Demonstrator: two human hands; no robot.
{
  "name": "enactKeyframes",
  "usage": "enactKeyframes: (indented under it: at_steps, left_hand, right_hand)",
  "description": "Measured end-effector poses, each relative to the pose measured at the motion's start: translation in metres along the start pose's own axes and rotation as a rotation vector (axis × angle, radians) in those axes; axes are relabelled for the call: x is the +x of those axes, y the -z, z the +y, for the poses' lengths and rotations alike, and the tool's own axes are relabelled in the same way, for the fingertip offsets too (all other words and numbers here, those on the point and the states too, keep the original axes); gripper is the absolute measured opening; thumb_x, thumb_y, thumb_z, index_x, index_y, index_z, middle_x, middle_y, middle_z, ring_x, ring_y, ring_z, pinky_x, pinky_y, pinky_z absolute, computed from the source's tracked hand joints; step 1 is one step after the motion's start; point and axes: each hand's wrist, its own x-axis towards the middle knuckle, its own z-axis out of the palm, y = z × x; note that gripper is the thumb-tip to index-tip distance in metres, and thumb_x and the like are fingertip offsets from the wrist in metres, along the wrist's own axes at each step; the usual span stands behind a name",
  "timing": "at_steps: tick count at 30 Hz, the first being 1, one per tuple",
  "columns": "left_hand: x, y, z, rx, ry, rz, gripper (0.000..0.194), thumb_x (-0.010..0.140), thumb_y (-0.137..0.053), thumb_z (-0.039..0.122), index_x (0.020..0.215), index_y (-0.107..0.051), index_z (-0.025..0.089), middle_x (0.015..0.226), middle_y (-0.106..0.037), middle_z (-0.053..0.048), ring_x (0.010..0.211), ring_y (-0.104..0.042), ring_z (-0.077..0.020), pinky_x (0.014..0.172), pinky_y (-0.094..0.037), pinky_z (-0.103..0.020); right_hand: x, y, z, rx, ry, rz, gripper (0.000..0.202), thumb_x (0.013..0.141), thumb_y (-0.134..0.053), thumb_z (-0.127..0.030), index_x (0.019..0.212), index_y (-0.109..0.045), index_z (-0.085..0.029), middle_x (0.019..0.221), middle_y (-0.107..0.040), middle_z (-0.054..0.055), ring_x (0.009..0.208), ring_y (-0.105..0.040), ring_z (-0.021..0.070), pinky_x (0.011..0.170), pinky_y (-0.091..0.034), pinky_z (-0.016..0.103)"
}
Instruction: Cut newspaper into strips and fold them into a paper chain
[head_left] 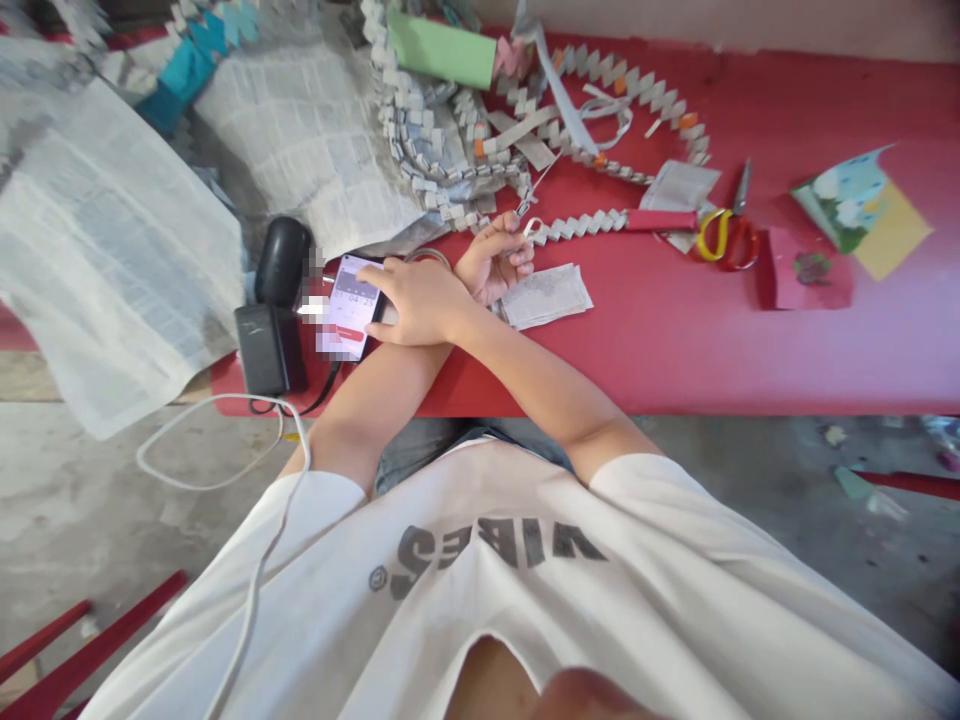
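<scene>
red table (675, 360) | phone (351, 305) | black adapter (267, 350) | folded-paper chain (581, 226) | newspaper slips (551, 298) | scissors (739, 242)

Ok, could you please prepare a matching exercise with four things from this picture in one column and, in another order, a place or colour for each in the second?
Column 1
1. Right hand
2. Scissors
3. Left hand
4. Large printed sheet

Column 2
A. At one end of a paper chain
B. Hanging over the front edge of the red table
C. With its fingers on the phone
D. Yellow and red handles

Right pairs: 1-C, 2-D, 3-A, 4-B
</scene>
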Motion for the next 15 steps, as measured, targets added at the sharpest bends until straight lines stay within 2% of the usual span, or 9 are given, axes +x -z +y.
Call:
enactKeyframes:
  at_steps: [2,5,8,12,15]
  left_hand:
    - [-0.002,-0.001,0.003,0.068,-0.019,-0.005,0.076,0.073,-0.064,0.097,0.08,-0.028,0.03,0.067,-0.03,0.005,0.066,-0.026,-0.0086,0.066,-0.039,-0.041]
    - [-0.004,-0.002,0.006,0.137,-0.015,0.01,0.087,0.063,-0.063,0.103,0.075,-0.018,0.029,0.064,-0.028,0.005,0.067,-0.024,-0.0087,0.066,-0.04,-0.039]
    - [-0.004,-0.002,0.006,0.186,-0.015,0.014,0.091,0.064,-0.053,0.109,0.074,-0.012,0.028,0.062,-0.028,0.005,0.067,-0.024,-0.0091,0.067,-0.041,-0.038]
    - [-0.003,0.004,0.002,0.122,-0.037,-0.004,0.079,0.078,-0.054,0.103,0.074,-0.025,0.029,0.066,-0.032,0.005,0.067,-0.027,-0.0072,0.067,-0.042,-0.035]
    - [-0.001,0.009,-0.001,0.179,-0.112,0.158,0.065,0.093,-0.059,0.089,0.082,-0.037,0.028,0.069,-0.039,0.005,0.068,-0.036,-0.0075,0.069,-0.044,-0.034]
  right_hand:
    - [0.001,0.0,-0.001,-0.015,0.024,0.011,0.071,0.097,-0.071,-0.057,0.158,-0.055,-0.024,0.146,-0.066,0.019,0.122,-0.066,0.0349,0.113,-0.04,0.052]
    - [0.002,-0.002,-0.001,-0.016,0.047,0.023,0.068,0.097,-0.072,-0.056,0.155,-0.058,-0.025,0.149,-0.061,0.02,0.13,-0.062,0.0377,0.118,-0.036,0.058]
    - [0.004,-0.004,0.001,-0.016,0.06,0.013,0.066,0.097,-0.071,-0.058,0.153,-0.06,-0.025,0.15,-0.059,0.02,0.133,-0.058,0.0385,0.119,-0.033,0.06]
    - [0.004,-0.003,0.0,-0.019,0.076,0.027,0.059,0.098,-0.069,-0.057,0.145,-0.063,-0.022,0.142,-0.06,0.018,0.134,-0.057,0.0393,0.119,-0.032,0.061]
    - [-0.003,0.001,-0.002,0.052,0.123,0.151,0.038,0.104,-0.06,-0.046,0.131,-0.065,-0.02,0.131,-0.063,0.013,0.126,-0.06,0.0337,0.118,-0.036,0.058]
